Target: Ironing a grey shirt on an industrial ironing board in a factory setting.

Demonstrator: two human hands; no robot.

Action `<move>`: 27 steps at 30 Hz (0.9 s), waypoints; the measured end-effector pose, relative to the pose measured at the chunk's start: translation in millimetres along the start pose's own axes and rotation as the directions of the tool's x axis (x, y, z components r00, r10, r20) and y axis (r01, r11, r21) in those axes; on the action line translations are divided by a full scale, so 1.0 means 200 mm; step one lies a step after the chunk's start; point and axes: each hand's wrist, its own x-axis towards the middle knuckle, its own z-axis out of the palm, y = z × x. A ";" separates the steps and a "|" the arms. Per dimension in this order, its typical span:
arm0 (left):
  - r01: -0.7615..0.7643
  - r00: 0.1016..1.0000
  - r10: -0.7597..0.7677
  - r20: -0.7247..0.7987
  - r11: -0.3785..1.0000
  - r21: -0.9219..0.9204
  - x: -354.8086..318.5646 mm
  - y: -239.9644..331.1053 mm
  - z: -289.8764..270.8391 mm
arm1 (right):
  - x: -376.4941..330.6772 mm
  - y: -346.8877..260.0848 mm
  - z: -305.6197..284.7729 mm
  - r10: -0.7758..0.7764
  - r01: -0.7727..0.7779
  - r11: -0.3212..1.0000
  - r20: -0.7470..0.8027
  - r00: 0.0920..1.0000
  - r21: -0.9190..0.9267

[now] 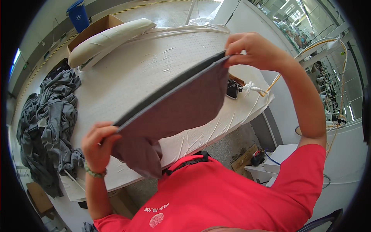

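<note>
A grey garment (181, 110) hangs stretched between my two hands above a white padded ironing table (116, 92). My left hand (99, 145), with a beaded bracelet at its wrist, pinches the near-left end of the garment's straight, darker-edged opening. The far-right end of that edge is pinched by my right hand (251, 48), raised higher. The cloth sags below the edge, and a narrower part droops near my left hand. Partly hidden behind the garment, an iron (233, 88) rests at the table's right side.
Grey garments (50, 123) lie heaped over the table's left edge. A padded sleeve board (110, 40) stands at the back left, by a cardboard box (94, 31) and a blue bin (79, 16). The iron's yellowish cord (275, 80) loops up on the right.
</note>
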 end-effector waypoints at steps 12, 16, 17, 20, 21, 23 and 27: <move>0.096 0.990 -0.064 -0.126 0.959 0.267 -0.07 -0.06 -0.38 | 0.42 -0.17 0.35 -0.334 0.399 0.887 -0.273 0.902 0.231; 0.112 0.986 -0.084 -0.144 0.974 0.195 -0.16 -0.18 -0.28 | 0.43 -0.19 0.37 -0.366 0.410 0.890 -0.227 0.903 0.198; 0.090 0.988 -0.067 -0.138 0.982 0.168 -0.17 -0.21 -0.23 | 0.42 -0.19 0.39 -0.380 0.424 0.880 -0.220 0.898 0.214; 0.446 0.890 -0.444 -0.107 0.895 -0.003 -0.22 -0.21 -0.13 | 0.39 -0.16 0.43 -0.235 0.284 0.903 -0.181 0.955 0.324; 0.459 0.883 -0.456 -0.110 0.889 -0.003 -0.24 -0.22 -0.11 | 0.40 -0.15 0.45 -0.243 0.288 0.899 -0.172 0.955 0.330; 0.372 0.927 -0.366 -0.082 0.925 0.074 -0.23 -0.26 -0.07 | 0.40 -0.10 0.51 -0.087 0.155 0.881 -0.168 0.982 0.447; 0.276 0.961 -0.272 -0.049 0.951 0.142 -0.25 -0.36 0.02 | 0.45 -0.04 0.63 0.008 0.077 0.884 -0.180 0.984 0.460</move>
